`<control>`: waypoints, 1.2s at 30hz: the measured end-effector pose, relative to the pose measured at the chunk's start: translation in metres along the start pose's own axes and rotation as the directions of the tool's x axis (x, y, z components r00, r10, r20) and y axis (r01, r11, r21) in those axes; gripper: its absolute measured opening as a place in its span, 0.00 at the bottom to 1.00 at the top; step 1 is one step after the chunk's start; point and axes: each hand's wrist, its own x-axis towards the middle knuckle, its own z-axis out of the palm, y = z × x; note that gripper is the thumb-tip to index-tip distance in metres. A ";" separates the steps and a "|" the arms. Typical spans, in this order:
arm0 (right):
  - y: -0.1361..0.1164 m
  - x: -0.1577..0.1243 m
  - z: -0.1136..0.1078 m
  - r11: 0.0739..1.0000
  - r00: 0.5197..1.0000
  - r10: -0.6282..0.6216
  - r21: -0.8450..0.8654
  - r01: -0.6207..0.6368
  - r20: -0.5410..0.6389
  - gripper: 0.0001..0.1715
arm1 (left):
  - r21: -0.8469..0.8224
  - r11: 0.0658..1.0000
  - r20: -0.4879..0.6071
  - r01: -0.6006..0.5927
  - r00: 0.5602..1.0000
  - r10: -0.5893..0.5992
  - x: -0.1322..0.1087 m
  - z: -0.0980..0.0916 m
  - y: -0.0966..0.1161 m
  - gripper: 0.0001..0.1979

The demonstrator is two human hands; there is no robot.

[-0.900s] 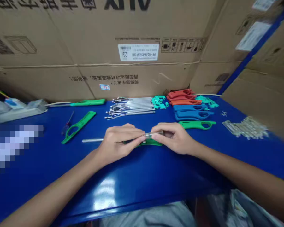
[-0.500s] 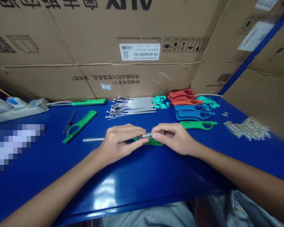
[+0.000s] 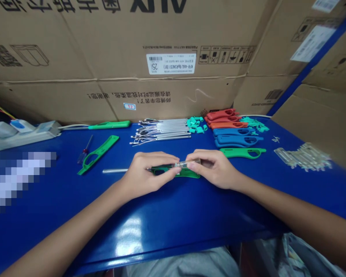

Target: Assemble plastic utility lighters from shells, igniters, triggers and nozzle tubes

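- At the centre of the table (image 3: 150,219), the work in hand is a clear tube (image 3: 184,164), slightly tilted, held just above an open green shell (image 3: 193,173).
- At three o'clock of the tube, the right hand (image 3: 213,167) pinches its near end between thumb and bent fingers.
- At nine o'clock, the left hand (image 3: 145,169) is half open, thumb and fingers parted around the tube's other end and the shell; how firmly it grips cannot be told.
- Beyond the left hand, a silver rod (image 3: 114,171) sticks out toward nine o'clock.
- The step in hand looks like working at the tube's tip; the next move seems to call for steady fingertips and a level shell.
- Between nine and ten lie a loose green half (image 3: 105,146) and a screwdriver (image 3: 82,156).
- Toward eleven, wired metal rods (image 3: 173,131); at twelve, teal pieces (image 3: 194,125).
- Near three, farther out, more clear tubes (image 3: 302,157).
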 end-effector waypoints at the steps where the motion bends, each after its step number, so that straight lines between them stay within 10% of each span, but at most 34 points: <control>1: 0.001 0.000 -0.001 0.999 1.000 -0.022 -0.038 0.022 -0.009 0.09 | -0.023 0.999 0.012 0.045 0.999 -0.045 0.001 -0.001 0.001 0.05; 18: 0.000 -0.002 -0.002 0.909 0.945 -0.327 -0.282 0.307 -0.023 0.07 | -0.438 0.696 0.214 0.569 0.818 -0.534 0.004 -0.003 0.003 0.05; 36: 0.003 0.003 -0.005 0.977 0.987 -0.125 -0.184 0.104 -0.104 0.08 | -0.516 0.591 0.234 0.620 0.766 -0.599 0.005 0.001 -0.003 0.15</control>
